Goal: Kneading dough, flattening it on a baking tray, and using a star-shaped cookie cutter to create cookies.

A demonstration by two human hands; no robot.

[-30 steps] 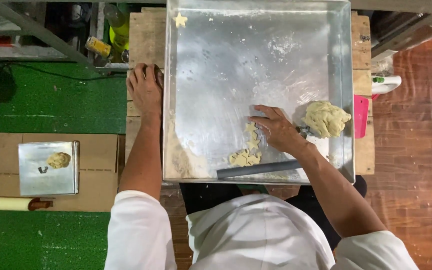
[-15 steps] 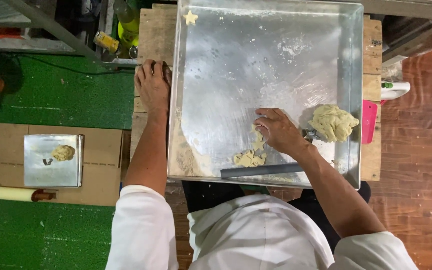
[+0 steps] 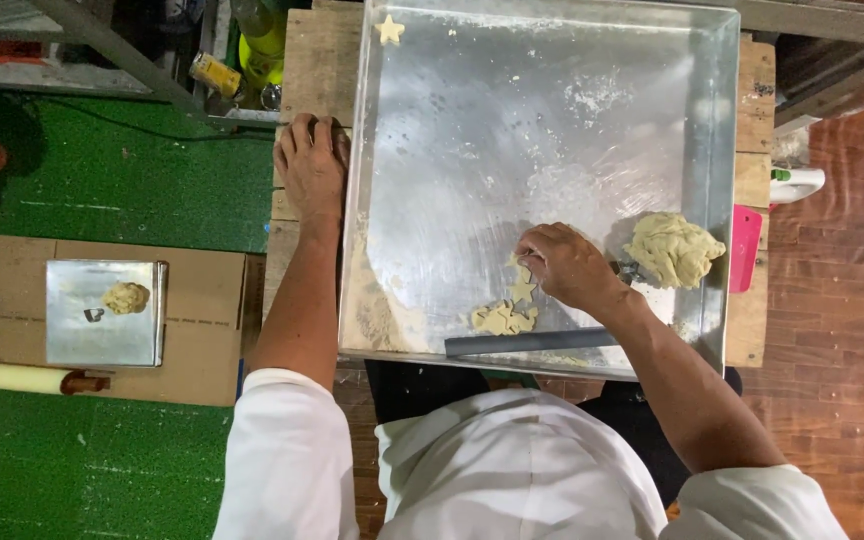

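left hand (image 3: pixel 312 168): flat, palm down, arm straight | right hand (image 3: pixel 564 264): fingers curled (pinching), elbow bent

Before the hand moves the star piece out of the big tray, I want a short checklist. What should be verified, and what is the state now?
1. Left hand steadies table beside tray: ok.
2. Right hand on cut dough pieces: ok.
3. Grip on one star piece: cannot tell, fingers hide it.
4. Free tray surface near placed star: ok.
5. Dough lump apart from pieces: ok.
6. Grey bar lies near the pieces, may obstruct: not ok.
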